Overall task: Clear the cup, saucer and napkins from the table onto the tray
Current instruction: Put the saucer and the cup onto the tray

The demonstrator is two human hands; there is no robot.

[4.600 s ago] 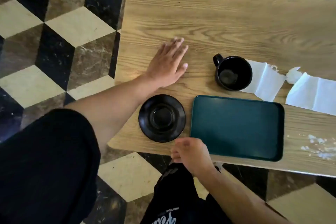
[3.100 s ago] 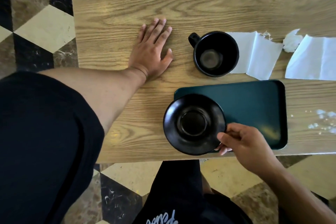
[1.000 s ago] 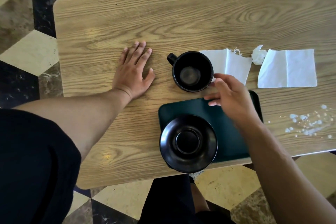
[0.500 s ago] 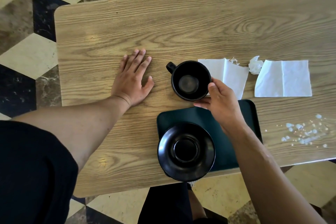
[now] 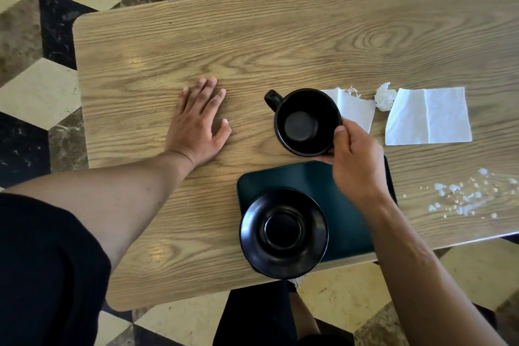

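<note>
Cup point(image 5: 304, 123): your right hand point(image 5: 355, 161) fingers grip its rim, saucer point(image 5: 283, 233) on tray point(image 5: 348, 222) directly nearward; left hand point(image 5: 196, 126) flat.

The person wears a black short sleeve point(image 5: 42, 261) on the left arm; both forearms are bare down to the left hand point(image 5: 196, 126) and right hand point(image 5: 354, 166). No rings or watch show. Below the table edge, black trousers point(image 5: 252, 317) cover the legs.
</note>
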